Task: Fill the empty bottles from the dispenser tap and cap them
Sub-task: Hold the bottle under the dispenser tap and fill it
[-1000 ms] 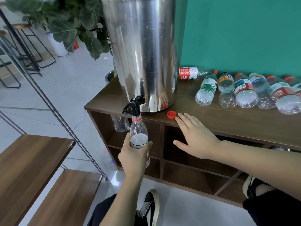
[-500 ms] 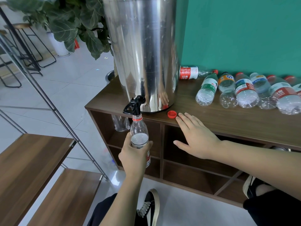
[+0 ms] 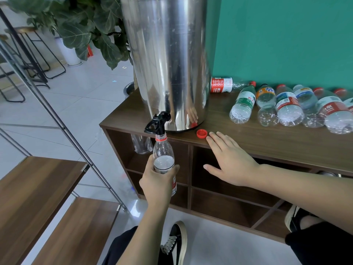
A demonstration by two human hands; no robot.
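Bottles (image 3: 282,106) lying on shelf (image 3: 267,142), plant (image 3: 86,29) behind

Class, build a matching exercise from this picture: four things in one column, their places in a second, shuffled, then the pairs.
Things:
1. bottle
2. cap
3. right hand
4. dispenser

Places:
A. stands on the cabinet top
B. flat on the cabinet's front edge
C. under the tap, gripped by the left hand
D. loose, just before the dispenser's base

Pairs: 1-C, 2-D, 3-B, 4-A
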